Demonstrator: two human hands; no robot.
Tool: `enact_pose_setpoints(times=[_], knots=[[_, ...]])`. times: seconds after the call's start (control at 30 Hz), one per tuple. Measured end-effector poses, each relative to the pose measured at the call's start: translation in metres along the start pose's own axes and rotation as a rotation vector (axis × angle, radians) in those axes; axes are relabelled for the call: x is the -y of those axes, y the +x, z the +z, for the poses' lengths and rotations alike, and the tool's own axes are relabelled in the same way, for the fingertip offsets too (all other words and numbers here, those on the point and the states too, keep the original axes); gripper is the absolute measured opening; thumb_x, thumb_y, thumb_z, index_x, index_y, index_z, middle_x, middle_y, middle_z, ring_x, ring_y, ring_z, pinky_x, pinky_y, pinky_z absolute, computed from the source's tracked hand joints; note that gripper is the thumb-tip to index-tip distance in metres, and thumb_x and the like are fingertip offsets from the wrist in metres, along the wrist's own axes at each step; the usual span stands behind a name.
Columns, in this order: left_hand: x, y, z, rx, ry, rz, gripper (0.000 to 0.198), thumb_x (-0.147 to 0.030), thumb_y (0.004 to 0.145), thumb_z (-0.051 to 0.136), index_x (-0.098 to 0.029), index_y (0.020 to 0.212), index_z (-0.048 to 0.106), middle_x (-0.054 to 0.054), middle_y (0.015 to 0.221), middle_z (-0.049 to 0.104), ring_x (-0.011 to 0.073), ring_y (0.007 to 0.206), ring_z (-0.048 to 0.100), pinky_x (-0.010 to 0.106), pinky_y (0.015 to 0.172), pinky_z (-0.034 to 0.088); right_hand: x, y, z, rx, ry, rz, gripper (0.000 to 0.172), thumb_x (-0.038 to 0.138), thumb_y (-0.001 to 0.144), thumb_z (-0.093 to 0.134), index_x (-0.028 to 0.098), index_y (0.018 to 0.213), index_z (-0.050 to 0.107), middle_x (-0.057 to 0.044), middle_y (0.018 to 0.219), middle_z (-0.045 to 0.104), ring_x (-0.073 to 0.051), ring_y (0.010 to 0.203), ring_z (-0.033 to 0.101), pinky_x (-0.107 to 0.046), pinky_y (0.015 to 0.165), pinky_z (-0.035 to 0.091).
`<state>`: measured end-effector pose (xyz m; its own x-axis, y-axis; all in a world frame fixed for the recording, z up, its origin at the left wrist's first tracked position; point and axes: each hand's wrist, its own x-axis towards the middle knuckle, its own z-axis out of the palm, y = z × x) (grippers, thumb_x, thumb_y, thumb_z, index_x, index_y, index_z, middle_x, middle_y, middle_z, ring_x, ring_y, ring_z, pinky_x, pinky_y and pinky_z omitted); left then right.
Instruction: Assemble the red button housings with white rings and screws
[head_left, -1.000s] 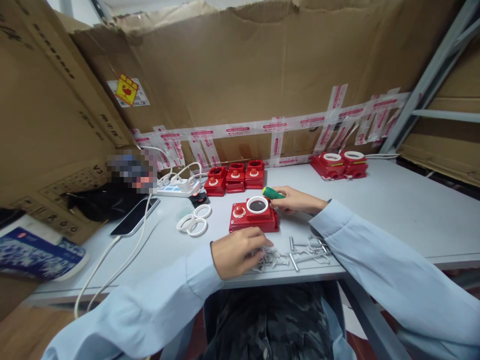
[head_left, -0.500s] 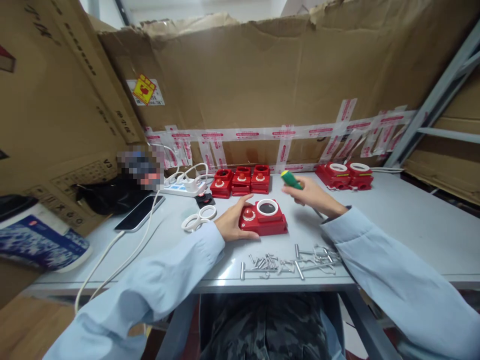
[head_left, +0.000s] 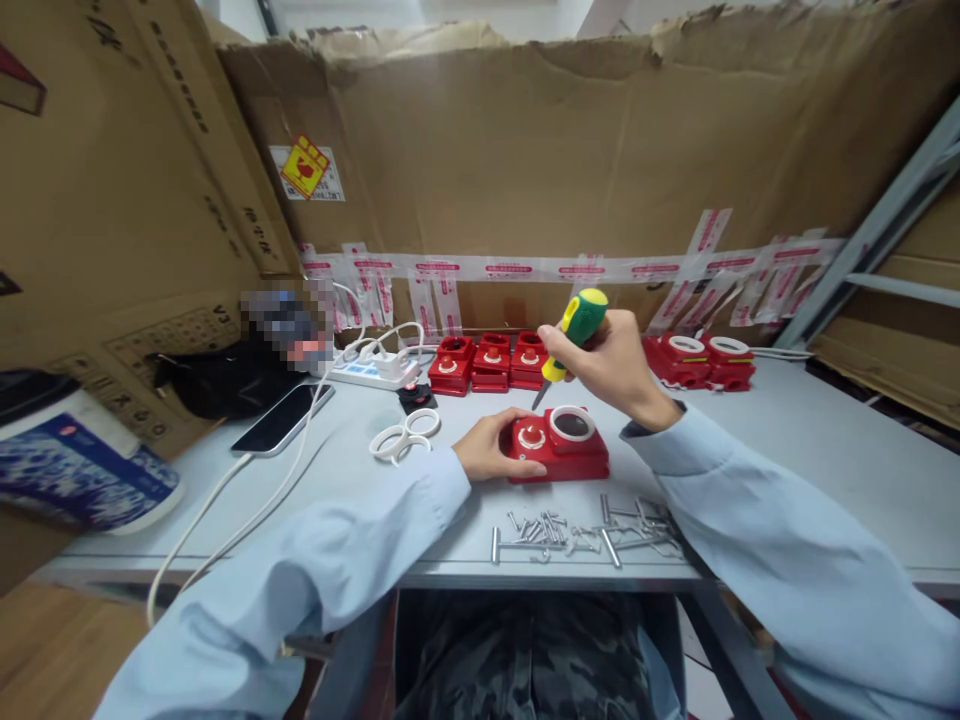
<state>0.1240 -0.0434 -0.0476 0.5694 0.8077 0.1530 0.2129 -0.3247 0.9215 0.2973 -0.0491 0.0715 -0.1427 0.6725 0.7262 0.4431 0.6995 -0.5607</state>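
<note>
A red housing (head_left: 562,462) with a red knob and a white ring (head_left: 573,424) lies on the table in front of me. My left hand (head_left: 495,447) grips its left end, thumb along the front side and fingers behind. My right hand (head_left: 607,365) is closed round a screwdriver (head_left: 583,318) with a green and yellow handle. Its shaft slants down to the left, the tip near the far edge of the housing by the knob; I cannot tell whether it touches. Several loose screws (head_left: 541,527) and metal T-shaped pieces (head_left: 611,547) lie near the front edge.
Several red housings (head_left: 491,365) stand at the back, and two with white rings (head_left: 705,362) at back right. White rings (head_left: 405,435), a black part (head_left: 417,398), a power strip (head_left: 375,368), a phone (head_left: 283,420) with a cable and a large cup (head_left: 82,460) occupy the left. Cardboard (head_left: 480,150) walls the back.
My right hand has turned the screwdriver from lying sideways to pointing down, and brought its tip to the red housing. The housing and my left hand appear slightly further right as the view shifts.
</note>
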Motion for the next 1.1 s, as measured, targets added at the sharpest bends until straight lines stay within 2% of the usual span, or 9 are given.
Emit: enact_pose_setpoints(times=[0.1,0.2,0.33,0.63,0.87,1.1], knots=[[0.001,0.004,0.006,-0.037,-0.026,-0.037,0.076,-0.037,0.052,0.084,-0.018,0.110,0.041,0.009,0.103,0.064,0.0244,0.095,0.063,0.040,0.086,0.048,-0.018,0.000,0.017,-0.008,0.032,0.091,0.035,0.036,0.078,0.060,0.017,0.050,0.049,0.002,0.044,0.047,-0.009,0.041,0.043,-0.024,0.041,0.031],[0.001,0.004,0.007,-0.061,-0.014,-0.031,0.071,-0.038,0.050,0.085,-0.019,0.101,0.038,0.006,0.097,0.064,0.0221,0.089,0.062,0.038,0.083,0.049,-0.028,-0.002,0.025,0.036,0.030,0.141,0.034,0.034,0.077,0.059,0.017,0.050,0.049,0.001,0.044,0.049,-0.010,0.042,0.045,-0.024,0.041,0.032],[0.000,0.003,0.005,-0.070,0.013,0.010,0.064,-0.040,0.051,0.085,-0.019,0.092,0.041,0.003,0.092,0.063,0.0215,0.089,0.061,0.037,0.082,0.048,-0.028,-0.005,0.028,0.086,-0.005,0.168,0.032,0.036,0.075,0.060,0.017,0.052,0.050,0.000,0.046,0.052,-0.011,0.045,0.049,-0.023,0.043,0.034],[0.002,0.004,0.006,-0.079,-0.017,0.002,0.066,-0.041,0.048,0.086,-0.019,0.094,0.044,0.003,0.091,0.065,0.0240,0.091,0.062,0.039,0.084,0.048,-0.025,-0.003,0.033,0.069,-0.060,0.146,0.036,0.041,0.075,0.057,0.017,0.050,0.047,-0.001,0.047,0.050,-0.011,0.047,0.049,-0.023,0.044,0.033],[0.004,0.004,0.006,-0.080,-0.008,0.011,0.065,-0.040,0.049,0.086,-0.019,0.094,0.044,0.005,0.095,0.065,0.0244,0.093,0.062,0.040,0.085,0.048,-0.019,-0.002,0.036,0.073,-0.120,0.107,0.041,0.042,0.075,0.057,0.020,0.049,0.034,0.003,0.043,0.040,-0.008,0.045,0.040,-0.023,0.044,0.029],[0.008,0.005,0.007,-0.073,-0.026,0.015,0.067,-0.040,0.049,0.085,-0.018,0.099,0.046,0.005,0.096,0.064,0.0240,0.094,0.062,0.041,0.086,0.048,-0.012,0.002,0.045,0.062,-0.199,0.126,0.042,0.040,0.070,0.058,0.021,0.046,0.029,0.005,0.043,0.029,-0.007,0.045,0.027,-0.025,0.047,0.027]])
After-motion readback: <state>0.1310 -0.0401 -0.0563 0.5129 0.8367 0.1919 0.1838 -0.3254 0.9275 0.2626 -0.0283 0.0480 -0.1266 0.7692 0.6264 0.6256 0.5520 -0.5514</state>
